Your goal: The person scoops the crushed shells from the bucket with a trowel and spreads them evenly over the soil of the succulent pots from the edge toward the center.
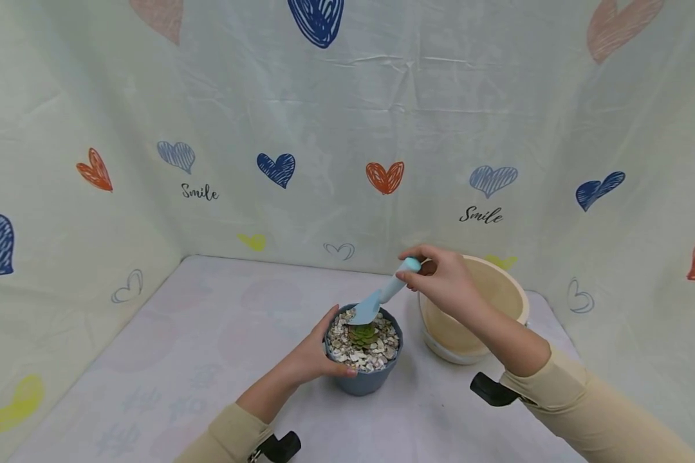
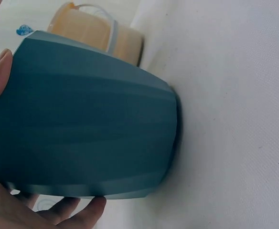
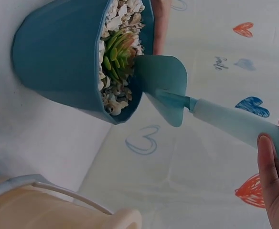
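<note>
A blue-grey faceted flowerpot (image 1: 363,384) stands on the table, filled with pale pebbles (image 1: 338,337) around a small green succulent (image 1: 361,334). My left hand (image 1: 318,354) grips the pot from its left side, thumb at the near rim and fingers round the far side. The left wrist view shows the pot's wall (image 2: 87,119) between thumb and fingers. My right hand (image 1: 443,280) holds a light blue trowel (image 1: 366,308) by its handle (image 3: 235,121), pinched near the end. The trowel's blade (image 3: 166,81) slants down over the pebbles, its tip beside the succulent.
Right of the pot stands a cream bucket (image 1: 492,283) with a pale handle (image 3: 58,188), partly behind my right forearm. A white cloth covers the table (image 1: 255,321). Behind it hangs a curtain (image 1: 324,103) printed with hearts.
</note>
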`<state>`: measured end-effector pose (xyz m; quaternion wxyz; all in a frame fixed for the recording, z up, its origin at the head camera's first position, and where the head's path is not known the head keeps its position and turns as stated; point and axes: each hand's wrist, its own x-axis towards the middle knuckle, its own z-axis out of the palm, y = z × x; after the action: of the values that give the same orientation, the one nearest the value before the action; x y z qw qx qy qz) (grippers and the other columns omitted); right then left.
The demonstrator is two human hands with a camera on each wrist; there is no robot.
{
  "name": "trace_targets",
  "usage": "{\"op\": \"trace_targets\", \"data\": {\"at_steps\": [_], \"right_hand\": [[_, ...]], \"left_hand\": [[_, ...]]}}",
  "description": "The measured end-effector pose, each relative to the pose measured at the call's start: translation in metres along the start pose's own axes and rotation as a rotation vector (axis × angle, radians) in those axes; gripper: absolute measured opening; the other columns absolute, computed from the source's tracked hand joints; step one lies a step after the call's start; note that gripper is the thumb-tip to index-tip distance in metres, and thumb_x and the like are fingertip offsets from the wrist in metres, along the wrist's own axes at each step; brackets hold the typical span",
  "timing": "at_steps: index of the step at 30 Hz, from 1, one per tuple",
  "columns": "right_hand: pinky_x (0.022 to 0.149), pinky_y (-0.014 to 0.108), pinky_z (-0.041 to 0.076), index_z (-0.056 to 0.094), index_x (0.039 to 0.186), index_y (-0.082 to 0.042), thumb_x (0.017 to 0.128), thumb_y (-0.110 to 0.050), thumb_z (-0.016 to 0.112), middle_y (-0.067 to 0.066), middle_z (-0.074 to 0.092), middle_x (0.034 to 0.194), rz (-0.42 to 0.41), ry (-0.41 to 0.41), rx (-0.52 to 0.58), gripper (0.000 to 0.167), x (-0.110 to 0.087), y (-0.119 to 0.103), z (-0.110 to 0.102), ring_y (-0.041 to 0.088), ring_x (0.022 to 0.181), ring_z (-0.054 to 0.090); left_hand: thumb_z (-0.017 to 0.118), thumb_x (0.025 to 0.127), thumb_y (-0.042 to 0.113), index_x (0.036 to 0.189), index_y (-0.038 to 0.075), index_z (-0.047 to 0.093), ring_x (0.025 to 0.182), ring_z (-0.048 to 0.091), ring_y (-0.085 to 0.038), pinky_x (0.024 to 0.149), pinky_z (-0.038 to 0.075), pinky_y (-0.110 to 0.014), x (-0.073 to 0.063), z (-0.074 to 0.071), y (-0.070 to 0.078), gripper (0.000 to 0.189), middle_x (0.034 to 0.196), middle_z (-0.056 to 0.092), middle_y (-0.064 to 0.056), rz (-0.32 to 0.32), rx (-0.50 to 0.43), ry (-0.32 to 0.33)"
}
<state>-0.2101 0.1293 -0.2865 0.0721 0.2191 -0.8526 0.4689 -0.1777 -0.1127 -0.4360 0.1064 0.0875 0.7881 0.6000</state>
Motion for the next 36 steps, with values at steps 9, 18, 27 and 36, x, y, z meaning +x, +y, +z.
{"op": "trace_targets", "data": {"at_steps": [9, 18, 27, 36], "right_hand": [[0.063, 0.029, 0.056, 0.067, 0.113, 0.001, 0.087, -0.005, 0.073, 0.010, 0.064, 0.086, 0.002, 0.005, 0.014, 0.027, -0.003, 0.001, -0.007, 0.023, 0.071, 0.064], [0.059, 0.026, 0.053, 0.067, 0.112, 0.001, 0.087, -0.006, 0.074, 0.012, 0.065, 0.089, 0.030, 0.027, 0.018, 0.027, -0.013, 0.000, -0.019, 0.022, 0.071, 0.064], [0.068, 0.029, 0.057, 0.067, 0.115, -0.001, 0.088, -0.014, 0.074, 0.011, 0.067, 0.091, 0.055, 0.058, -0.040, 0.031, -0.028, 0.006, -0.045, 0.017, 0.075, 0.067], [0.067, 0.023, 0.056, 0.066, 0.115, -0.002, 0.090, -0.017, 0.073, 0.012, 0.066, 0.095, 0.044, 0.162, -0.129, 0.030, -0.046, 0.017, -0.082, 0.014, 0.074, 0.069]], "left_hand": [[0.090, 0.065, 0.010, 0.158, 0.013, 0.010, 0.141, 0.016, -0.050, 0.105, 0.024, -0.068, -0.003, 0.003, 0.004, 0.123, 0.157, 0.015, -0.025, 0.012, 0.017, 0.007], [0.092, 0.065, 0.017, 0.158, 0.016, 0.010, 0.142, 0.015, -0.048, 0.105, 0.024, -0.068, -0.002, 0.002, 0.004, 0.125, 0.158, 0.015, -0.023, -0.021, 0.046, 0.006], [0.094, 0.064, 0.020, 0.158, 0.015, 0.009, 0.141, 0.016, -0.049, 0.105, 0.024, -0.068, -0.002, -0.001, 0.003, 0.127, 0.158, 0.015, -0.024, -0.033, 0.087, 0.006], [0.093, 0.064, 0.023, 0.158, 0.015, 0.012, 0.141, 0.016, -0.049, 0.105, 0.023, -0.068, -0.002, -0.002, 0.006, 0.124, 0.158, 0.016, -0.023, -0.047, 0.116, -0.004]]}}
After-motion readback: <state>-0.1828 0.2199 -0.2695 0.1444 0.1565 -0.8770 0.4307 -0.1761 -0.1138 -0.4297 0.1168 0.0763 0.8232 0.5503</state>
